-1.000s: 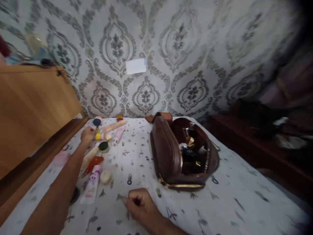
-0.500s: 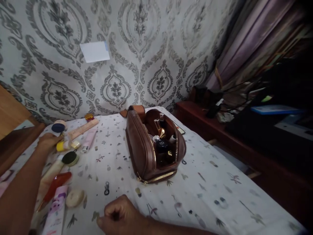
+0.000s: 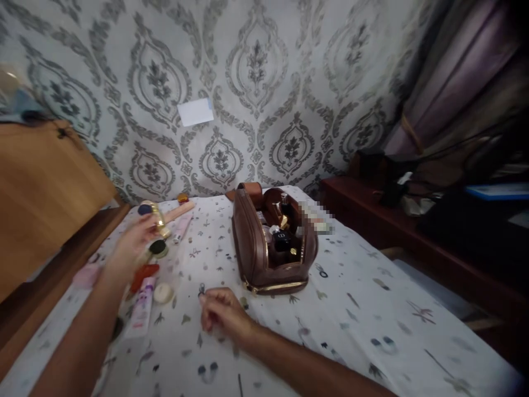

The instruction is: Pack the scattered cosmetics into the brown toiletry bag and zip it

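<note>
patterned grey wallpaper [image 3: 256,71] rises behind a printed white surface [image 3: 343,281], a wooden panel [image 3: 49,187] left, a dark red ledge [image 3: 347,198] right. an open brown bag [image 3: 250,242] stands mid-surface. the left hand [image 3: 132,238] closes its fingers around a small gold bottle [image 3: 159,216]; the right hand [image 3: 225,314] curls loosely near the bag, contents unclear.

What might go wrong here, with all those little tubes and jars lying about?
The shiny gold item at the fingertips of the left hand might slip, since only fingers seem to hold it. That hand is close above the crowded things, so it could nudge the dark-lidded jar. The brown bag stands unzipped, so a hard knock might spill the black case inside.
</note>
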The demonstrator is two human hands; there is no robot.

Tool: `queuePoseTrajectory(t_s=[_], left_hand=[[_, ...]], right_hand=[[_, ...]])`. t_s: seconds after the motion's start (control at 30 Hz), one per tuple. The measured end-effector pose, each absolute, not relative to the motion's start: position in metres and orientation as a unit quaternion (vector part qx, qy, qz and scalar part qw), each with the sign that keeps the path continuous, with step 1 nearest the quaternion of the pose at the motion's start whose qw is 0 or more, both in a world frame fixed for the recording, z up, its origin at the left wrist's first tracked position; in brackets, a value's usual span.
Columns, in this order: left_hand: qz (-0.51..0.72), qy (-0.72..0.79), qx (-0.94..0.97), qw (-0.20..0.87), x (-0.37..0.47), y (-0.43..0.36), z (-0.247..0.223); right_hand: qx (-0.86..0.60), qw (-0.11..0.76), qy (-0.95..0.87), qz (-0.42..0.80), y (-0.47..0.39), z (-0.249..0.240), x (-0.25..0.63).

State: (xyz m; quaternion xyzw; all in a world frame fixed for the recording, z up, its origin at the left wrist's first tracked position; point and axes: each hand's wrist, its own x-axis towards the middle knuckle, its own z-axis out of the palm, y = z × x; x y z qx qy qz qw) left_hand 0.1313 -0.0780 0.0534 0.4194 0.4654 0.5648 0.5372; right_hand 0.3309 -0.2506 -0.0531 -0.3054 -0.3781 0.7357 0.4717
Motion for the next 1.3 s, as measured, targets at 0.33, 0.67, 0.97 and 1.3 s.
queuePoseTrajectory(t_s=[0.33, 0.67, 0.97, 1.3], left_hand=[[0.451, 0.312, 0.568, 0.614, 0.216, -0.190, 0.001], [0.501, 0.286, 0.530, 0.621, 0.211, -0.202, -0.019], [0.508, 0.324, 0.560, 0.568, 0.199, -0.194, -0.026], [0.516, 0.358, 0.582, 0.517, 0.201, -0.197, -0.020]], right_hand=[[-0.234, 0.528, -0.221, 0.786, -0.249, -0.038, 0.361], [-0.241, 0.536, -0.241, 0.772, -0.254, -0.049, 0.360], [-0.280, 0.506, -0.240, 0.780, -0.257, -0.045, 0.359], [-0.333, 0.521, -0.253, 0.744, -0.261, -0.042, 0.356]])
